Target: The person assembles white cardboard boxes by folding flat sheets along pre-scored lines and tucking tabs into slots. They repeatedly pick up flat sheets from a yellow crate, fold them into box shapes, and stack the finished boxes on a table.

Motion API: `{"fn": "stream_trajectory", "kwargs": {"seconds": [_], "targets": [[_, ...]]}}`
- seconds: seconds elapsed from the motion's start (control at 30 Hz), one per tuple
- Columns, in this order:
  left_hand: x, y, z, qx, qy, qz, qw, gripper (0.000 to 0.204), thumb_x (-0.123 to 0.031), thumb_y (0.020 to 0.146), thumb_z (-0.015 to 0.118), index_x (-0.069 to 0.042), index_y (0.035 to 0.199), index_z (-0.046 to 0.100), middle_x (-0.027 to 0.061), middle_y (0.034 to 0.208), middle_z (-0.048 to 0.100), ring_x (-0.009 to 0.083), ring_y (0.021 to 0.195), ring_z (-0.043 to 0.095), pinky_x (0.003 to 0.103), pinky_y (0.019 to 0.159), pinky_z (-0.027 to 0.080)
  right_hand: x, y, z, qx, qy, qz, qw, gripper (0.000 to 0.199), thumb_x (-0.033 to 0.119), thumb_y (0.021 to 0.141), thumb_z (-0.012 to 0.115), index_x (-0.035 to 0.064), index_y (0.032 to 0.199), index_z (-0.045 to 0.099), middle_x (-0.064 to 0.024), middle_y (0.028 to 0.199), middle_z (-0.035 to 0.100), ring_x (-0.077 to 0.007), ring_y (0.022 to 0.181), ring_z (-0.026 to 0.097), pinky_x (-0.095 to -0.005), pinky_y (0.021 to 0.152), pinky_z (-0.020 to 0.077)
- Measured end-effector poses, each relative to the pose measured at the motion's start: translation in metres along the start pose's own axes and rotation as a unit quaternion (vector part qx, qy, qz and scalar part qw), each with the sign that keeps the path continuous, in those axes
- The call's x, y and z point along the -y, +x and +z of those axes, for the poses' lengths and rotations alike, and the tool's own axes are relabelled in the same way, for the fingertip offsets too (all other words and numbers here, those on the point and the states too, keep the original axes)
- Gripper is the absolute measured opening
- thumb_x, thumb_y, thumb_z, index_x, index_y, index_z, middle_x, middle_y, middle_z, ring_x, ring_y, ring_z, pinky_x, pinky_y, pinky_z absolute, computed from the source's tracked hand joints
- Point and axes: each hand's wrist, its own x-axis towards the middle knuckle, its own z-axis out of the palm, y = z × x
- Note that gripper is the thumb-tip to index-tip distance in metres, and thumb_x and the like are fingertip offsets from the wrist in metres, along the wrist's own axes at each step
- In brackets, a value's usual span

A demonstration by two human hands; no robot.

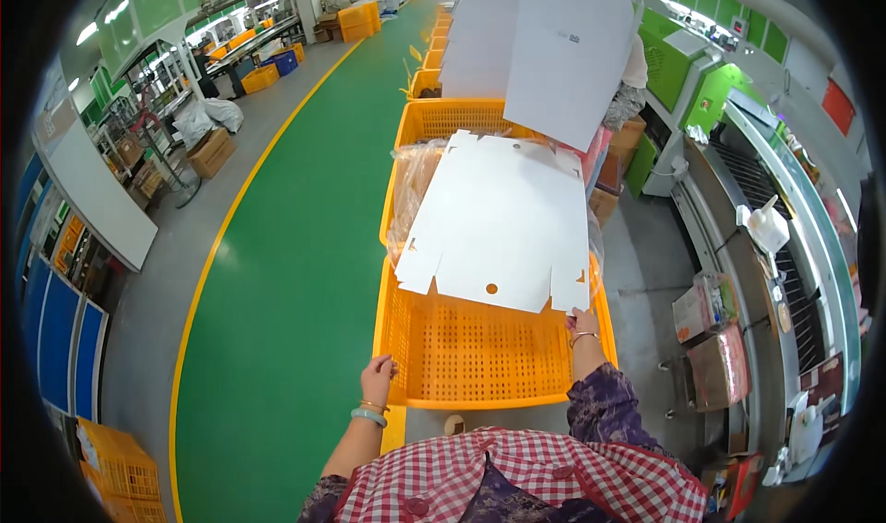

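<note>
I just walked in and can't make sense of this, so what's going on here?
A person in a checked apron has the right hand at the near right corner of a white cut sheet. It spreads over the far part of the nearest orange crate. The left hand is by that crate's left side, away from the sheet. Farther on are larger white sheets.
</note>
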Motion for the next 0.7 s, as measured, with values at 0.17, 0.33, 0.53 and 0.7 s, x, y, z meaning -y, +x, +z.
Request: {"fn": "stream_trajectory", "kwargs": {"seconds": [0.17, 0.33, 0.53, 0.7], "targets": [[-0.055, 0.068, 0.028, -0.041, 0.298, 0.289, 0.909, 0.065, -0.002, 0.074, 0.067, 0.000, 0.133, 0.041, 0.0139, 0.125, 0.052, 0.0277, 0.112, 0.052, 0.035, 0.095, 0.043, 0.090, -0.078, 0.018, 0.043, 0.064, -0.036, 0.996, 0.009, 0.011, 0.079, 0.061, 0.0085, 0.082, 0.053, -0.0022, 0.067, 0.053, -0.0122, 0.053, 0.051, -0.0248, 0.046, 0.0426], [-0.069, 0.141, 0.044, 0.010, 0.245, 0.335, 0.909, 0.070, -0.002, 0.074, 0.068, 0.000, 0.136, 0.035, 0.0160, 0.135, 0.044, 0.0303, 0.123, 0.043, 0.036, 0.106, 0.032, 0.199, -0.205, 0.010, 0.057, 0.106, -0.066, 0.991, 0.011, 0.011, 0.076, 0.064, 0.0089, 0.078, 0.053, -0.0015, 0.064, 0.052, -0.0115, 0.053, 0.050, -0.0242, 0.048, 0.0428], [-0.063, 0.176, 0.087, 0.039, 0.274, 0.537, 0.797, 0.056, 0.002, 0.081, 0.063, 0.005, 0.131, 0.040, 0.0141, 0.133, 0.046, 0.0231, 0.122, 0.043, 0.034, 0.101, 0.038, 0.227, -0.247, -0.015, 0.053, 0.022, -0.105, 0.993, 0.020, 0.013, 0.078, 0.064, 0.0070, 0.096, 0.055, -0.0029, 0.071, 0.059, -0.0100, 0.059, 0.058, -0.0243, 0.053, 0.0478], [-0.100, 0.183, 0.114, 0.125, 0.198, 0.451, 0.861, 0.063, 0.004, 0.081, 0.062, 0.003, 0.136, 0.033, 0.0161, 0.137, 0.039, 0.0263, 0.120, 0.044, 0.037, 0.100, 0.040, 0.225, -0.249, -0.033, -0.002, 0.021, -0.181, 0.983, 0.059, 0.014, 0.080, 0.060, 0.0039, 0.134, 0.039, -0.0018, 0.074, 0.060, -0.0081, 0.058, 0.056, -0.0231, 0.053, 0.0464]]}}
